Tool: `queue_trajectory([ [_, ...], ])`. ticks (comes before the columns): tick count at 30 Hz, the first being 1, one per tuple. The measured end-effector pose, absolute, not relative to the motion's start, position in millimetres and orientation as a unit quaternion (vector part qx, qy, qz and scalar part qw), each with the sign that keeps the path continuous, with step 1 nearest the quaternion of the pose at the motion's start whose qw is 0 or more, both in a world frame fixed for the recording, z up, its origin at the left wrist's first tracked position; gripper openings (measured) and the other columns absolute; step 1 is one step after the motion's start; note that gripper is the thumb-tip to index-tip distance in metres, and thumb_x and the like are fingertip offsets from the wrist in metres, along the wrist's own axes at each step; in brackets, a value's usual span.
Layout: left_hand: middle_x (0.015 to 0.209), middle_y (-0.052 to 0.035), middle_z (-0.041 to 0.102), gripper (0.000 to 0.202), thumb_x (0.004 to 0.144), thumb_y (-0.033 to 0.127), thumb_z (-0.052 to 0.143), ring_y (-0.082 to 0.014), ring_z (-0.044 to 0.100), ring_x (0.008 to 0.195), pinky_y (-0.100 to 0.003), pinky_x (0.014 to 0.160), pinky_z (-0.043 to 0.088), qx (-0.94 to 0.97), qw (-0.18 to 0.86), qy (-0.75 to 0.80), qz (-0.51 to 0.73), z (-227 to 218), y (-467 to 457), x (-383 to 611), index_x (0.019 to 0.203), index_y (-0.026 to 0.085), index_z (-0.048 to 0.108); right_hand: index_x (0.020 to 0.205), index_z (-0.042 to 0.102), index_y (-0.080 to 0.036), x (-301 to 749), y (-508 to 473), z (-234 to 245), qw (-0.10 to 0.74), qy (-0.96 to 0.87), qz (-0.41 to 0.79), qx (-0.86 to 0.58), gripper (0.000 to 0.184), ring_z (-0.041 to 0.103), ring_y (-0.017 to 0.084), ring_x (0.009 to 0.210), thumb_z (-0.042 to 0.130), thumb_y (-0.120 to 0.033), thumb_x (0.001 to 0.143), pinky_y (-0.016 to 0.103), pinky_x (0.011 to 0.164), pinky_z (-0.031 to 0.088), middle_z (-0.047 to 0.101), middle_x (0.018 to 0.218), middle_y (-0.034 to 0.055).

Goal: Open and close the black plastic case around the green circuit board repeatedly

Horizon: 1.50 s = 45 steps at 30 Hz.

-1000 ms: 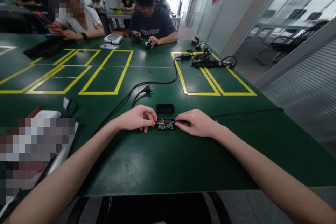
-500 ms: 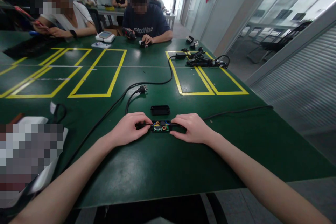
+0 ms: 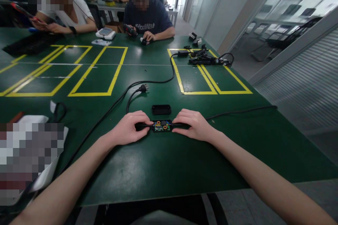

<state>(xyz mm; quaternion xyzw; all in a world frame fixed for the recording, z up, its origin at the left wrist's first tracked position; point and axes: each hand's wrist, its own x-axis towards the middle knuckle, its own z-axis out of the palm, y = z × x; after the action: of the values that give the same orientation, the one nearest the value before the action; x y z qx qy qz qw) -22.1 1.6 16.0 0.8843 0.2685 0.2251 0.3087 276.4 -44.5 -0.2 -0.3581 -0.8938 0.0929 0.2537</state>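
Observation:
In the head view an uncovered power adapter case lies on the green table, its circuit board with two copper-coloured coils facing up. My left hand pinches the case's left end between thumb and fingers, around the black cord there. At the opposite end, my right hand grips the case the same way, with the other cord running between thumb and fingers. Just beyond lies the black case cover, hollow side up. Where exactly the fingertips press is too small to make out.
A black plug and a long cord lie past my hands. Bundled cables rest at the far right, near yellow tape outlines. Across the table a person holds a power drill. Blurred items lie at left.
The view has shifted slightly. My right fingers have opened a little around the cord at the case's right end; the case stays in place.

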Motion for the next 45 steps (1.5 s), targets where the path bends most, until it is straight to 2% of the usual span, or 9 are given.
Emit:
queue_trajectory([
  [14, 0.093, -0.0071, 0.073, 0.018, 0.096, 0.022, 0.059, -0.0195, 0.067, 0.089, -0.031, 0.083, 0.054, 0.888, 0.284, 0.268, 0.243, 10.6, -1.6, -18.2, 0.085, 0.019, 0.073, 0.09, 0.07, -0.018, 268.9, -48.4, 9.1, 0.22, -0.914, 0.066, -0.334, 0.019, 0.063, 0.021, 0.085, 0.061, -0.031, 0.101, 0.035, 0.076, 0.05, 0.072, 0.092, 0.0087],
  [18, 0.099, -0.0085, 0.072, 0.018, 0.095, 0.022, 0.059, -0.0192, 0.066, 0.089, -0.033, 0.083, 0.055, 0.896, 0.239, 0.253, 0.276, 11.1, -1.6, -17.9, 0.084, 0.018, 0.073, 0.09, 0.07, -0.019, 264.4, -46.6, 6.6, 0.278, -0.886, 0.081, -0.362, 0.017, 0.062, 0.023, 0.088, 0.064, -0.033, 0.097, 0.039, 0.08, 0.051, 0.071, 0.091, 0.0087],
  [21, 0.118, -0.0118, 0.068, 0.016, 0.092, 0.025, 0.062, -0.0222, 0.067, 0.102, -0.038, 0.092, 0.057, 0.884, 0.21, 0.267, 0.321, 13.2, -1.0, -18.8, 0.099, 0.018, 0.076, 0.111, 0.074, -0.02, 261.0, -42.8, 0.3, 0.309, -0.837, 0.05, -0.449, 0.023, 0.058, 0.031, 0.111, 0.063, -0.035, 0.097, 0.051, 0.096, 0.051, 0.07, 0.116, 0.0143],
  [23, 0.134, -0.0142, 0.064, 0.028, 0.09, 0.029, 0.068, -0.0278, 0.063, 0.119, -0.044, 0.102, 0.055, 0.887, 0.191, 0.275, 0.318, 12.7, 0.3, -19.2, 0.116, 0.02, 0.074, 0.134, 0.067, -0.024, 260.0, -40.3, -4.8, 0.278, -0.823, 0.043, -0.493, 0.04, 0.05, 0.036, 0.128, 0.063, -0.039, 0.097, 0.059, 0.104, 0.045, 0.062, 0.138, 0.0161],
  [25, 0.15, -0.0165, 0.055, 0.045, 0.085, 0.036, 0.076, -0.0345, 0.053, 0.137, -0.053, 0.112, 0.048, 0.903, 0.172, 0.273, 0.283, 9.5, 1.7, -18.9, 0.128, 0.022, 0.07, 0.144, 0.061, -0.027, 260.0, -38.7, -8.6, 0.242, -0.832, 0.057, -0.495, 0.047, 0.046, 0.036, 0.136, 0.06, -0.039, 0.099, 0.061, 0.109, 0.041, 0.057, 0.148, 0.0144],
  [28, 0.162, -0.0174, 0.044, 0.052, 0.079, 0.042, 0.084, -0.0395, 0.046, 0.145, -0.061, 0.118, 0.041, 0.919, 0.154, 0.284, 0.227, 3.0, 2.5, -17.4, 0.125, 0.023, 0.072, 0.137, 0.068, -0.028, 260.2, -38.5, -9.8, 0.236, -0.845, 0.077, -0.473, 0.038, 0.049, 0.034, 0.135, 0.058, -0.035, 0.101, 0.061, 0.109, 0.04, 0.064, 0.143, 0.0123],
  [35, 0.143, -0.0133, 0.065, 0.038, 0.083, 0.035, 0.082, -0.0316, 0.066, 0.126, -0.05, 0.11, 0.052, 0.914, 0.197, 0.269, 0.231, 2.5, -0.2, -16.4, 0.118, 0.023, 0.075, 0.103, 0.078, -0.024, 258.7, -41.7, -5.2, 0.314, -0.832, 0.133, -0.438, 0.02, 0.06, 0.028, 0.116, 0.059, -0.023, 0.1, 0.052, 0.1, 0.052, 0.072, 0.125, 0.0106],
  [41, 0.135, -0.012, 0.066, 0.04, 0.081, 0.028, 0.082, -0.0283, 0.067, 0.122, -0.043, 0.105, 0.057, 0.904, 0.229, 0.263, 0.246, 6.4, -3.3, -16.1, 0.119, 0.022, 0.071, 0.102, 0.076, -0.025, 261.5, -43.1, -4.7, 0.358, -0.805, 0.19, -0.432, 0.014, 0.067, 0.026, 0.114, 0.063, -0.022, 0.098, 0.048, 0.1, 0.056, 0.071, 0.121, 0.0103],
  [45, 0.149, -0.0143, 0.055, 0.043, 0.081, 0.026, 0.082, -0.0278, 0.068, 0.12, -0.044, 0.104, 0.058, 0.904, 0.219, 0.27, 0.247, 6.5, -6.1, -15.3, 0.121, 0.022, 0.069, 0.104, 0.075, -0.024, 261.9, -44.6, -3.0, 0.372, -0.805, 0.195, -0.42, 0.014, 0.067, 0.026, 0.117, 0.063, -0.021, 0.097, 0.048, 0.103, 0.056, 0.071, 0.124, 0.0106],
])
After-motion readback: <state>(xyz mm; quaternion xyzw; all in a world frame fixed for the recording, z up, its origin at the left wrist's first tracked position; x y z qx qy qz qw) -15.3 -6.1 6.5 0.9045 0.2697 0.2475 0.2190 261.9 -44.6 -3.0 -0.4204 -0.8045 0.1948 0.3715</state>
